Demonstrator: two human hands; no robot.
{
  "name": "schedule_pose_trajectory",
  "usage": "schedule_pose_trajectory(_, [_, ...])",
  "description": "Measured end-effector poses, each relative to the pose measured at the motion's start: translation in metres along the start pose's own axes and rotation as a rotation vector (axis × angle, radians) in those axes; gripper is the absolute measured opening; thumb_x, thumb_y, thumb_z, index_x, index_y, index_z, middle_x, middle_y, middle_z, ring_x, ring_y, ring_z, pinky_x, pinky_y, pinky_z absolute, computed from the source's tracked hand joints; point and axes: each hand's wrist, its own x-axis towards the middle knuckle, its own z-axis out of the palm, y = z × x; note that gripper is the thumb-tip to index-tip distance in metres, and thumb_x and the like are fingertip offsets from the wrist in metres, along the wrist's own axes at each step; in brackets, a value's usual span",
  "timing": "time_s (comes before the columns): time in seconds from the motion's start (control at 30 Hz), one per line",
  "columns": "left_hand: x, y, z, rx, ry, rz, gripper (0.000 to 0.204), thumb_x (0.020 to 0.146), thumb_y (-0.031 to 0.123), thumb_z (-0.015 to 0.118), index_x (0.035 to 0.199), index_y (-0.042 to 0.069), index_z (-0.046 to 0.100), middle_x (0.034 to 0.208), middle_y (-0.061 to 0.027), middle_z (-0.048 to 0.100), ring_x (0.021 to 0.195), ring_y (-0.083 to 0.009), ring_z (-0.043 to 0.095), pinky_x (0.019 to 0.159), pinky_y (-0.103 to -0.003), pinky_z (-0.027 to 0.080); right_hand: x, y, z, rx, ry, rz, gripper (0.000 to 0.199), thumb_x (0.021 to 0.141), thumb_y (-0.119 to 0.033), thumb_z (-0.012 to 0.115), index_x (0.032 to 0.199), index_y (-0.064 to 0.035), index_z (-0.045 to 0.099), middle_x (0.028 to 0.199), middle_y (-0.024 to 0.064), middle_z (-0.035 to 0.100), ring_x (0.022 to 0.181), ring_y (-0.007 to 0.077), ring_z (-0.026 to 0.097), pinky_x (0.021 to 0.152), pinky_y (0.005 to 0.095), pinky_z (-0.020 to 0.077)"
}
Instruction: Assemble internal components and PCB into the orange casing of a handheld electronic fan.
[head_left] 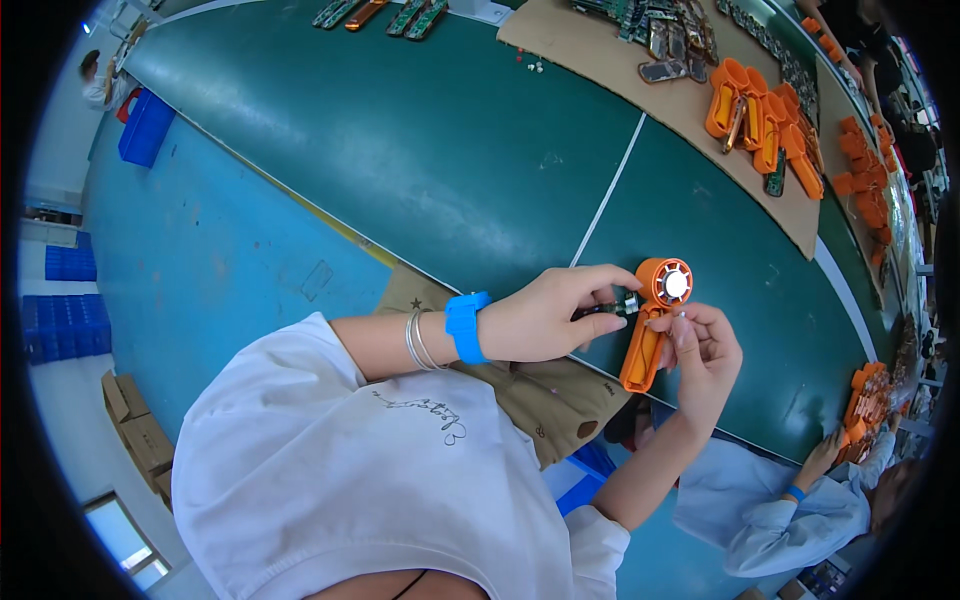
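Left hand (570,308) has thumb and fingertips closed around a small green circuit board (620,306), just left of the orange fan housing (640,362), which sits upright but tilted between the two hands at the near edge of the green table (430,180). Right hand (710,350) is just right of the housing, thumb and index bunched by its upper handle; can't tell what they're clamped on, if anything. Up and right of the housing, well apart, a cardboard sheet (590,60) carries more orange housings (765,135).
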Motion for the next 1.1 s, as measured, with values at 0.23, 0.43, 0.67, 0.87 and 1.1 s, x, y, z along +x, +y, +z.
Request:
schedule_pose_trajectory(0.23, [0.003, -0.007, -0.009, -0.689, -0.216, -0.301, 0.040, 0.096, 0.007, 0.045, 0.134, 0.001, 0.040, 0.098, -0.0123, 0.056, 0.088, -0.0227, 0.064, 0.079, -0.033, 0.055, -0.002, 0.000, 0.008, -0.033, 0.028, -0.016, 0.013, 0.091, -0.002, 0.054, 0.102, 0.0034, 0.057, 0.087, 0.0115, 0.068, 0.063, 0.0061, 0.056, 0.051, 0.0172, 0.0413])
schedule_pose_trajectory(0.43, [0.003, -0.006, -0.006, -0.583, -0.205, -0.248, 0.041, 0.093, 0.006, 0.053, 0.132, 0.002, 0.043, 0.105, -0.0128, 0.061, 0.093, -0.0193, 0.064, 0.084, -0.029, 0.052, -0.006, -0.002, 0.003, -0.013, 0.023, 0.013, 0.016, 0.088, 0.000, 0.057, 0.104, 0.0042, 0.058, 0.089, 0.0102, 0.067, 0.068, 0.0068, 0.057, 0.057, 0.0183, 0.0430])
schedule_pose_trajectory(0.67, [0.002, -0.007, -0.006, -0.450, -0.157, -0.178, 0.044, 0.087, 0.004, 0.062, 0.129, 0.003, 0.047, 0.099, -0.0096, 0.065, 0.091, -0.0114, 0.062, 0.083, -0.024, 0.049, -0.001, 0.007, 0.006, -0.187, 0.029, -0.261, 0.007, 0.082, 0.005, 0.063, 0.088, 0.0034, 0.065, 0.095, 0.0127, 0.067, 0.074, 0.0120, 0.060, 0.063, 0.0217, 0.0470])
schedule_pose_trajectory(0.87, [0.003, -0.006, -0.006, -0.365, -0.125, -0.182, 0.044, 0.086, 0.004, 0.064, 0.127, 0.004, 0.049, 0.099, -0.0101, 0.066, 0.088, -0.0103, 0.062, 0.080, -0.024, 0.050, 0.001, 0.007, 0.013, -0.221, 0.033, -0.233, 0.009, 0.079, 0.005, 0.064, 0.087, 0.0021, 0.066, 0.092, 0.0112, 0.067, 0.077, 0.0143, 0.062, 0.064, 0.0227, 0.0476])
schedule_pose_trajectory(1.1, [0.003, -0.004, -0.006, -0.479, -0.109, -0.184, 0.042, 0.087, 0.001, 0.060, 0.127, 0.000, 0.046, 0.099, -0.0122, 0.066, 0.088, -0.0155, 0.065, 0.081, -0.027, 0.052, -0.002, 0.003, 0.017, -0.490, 0.028, -0.347, 0.010, 0.075, 0.005, 0.067, 0.083, -0.0003, 0.067, 0.083, 0.0101, 0.066, 0.071, 0.0191, 0.062, 0.060, 0.0280, 0.0474])
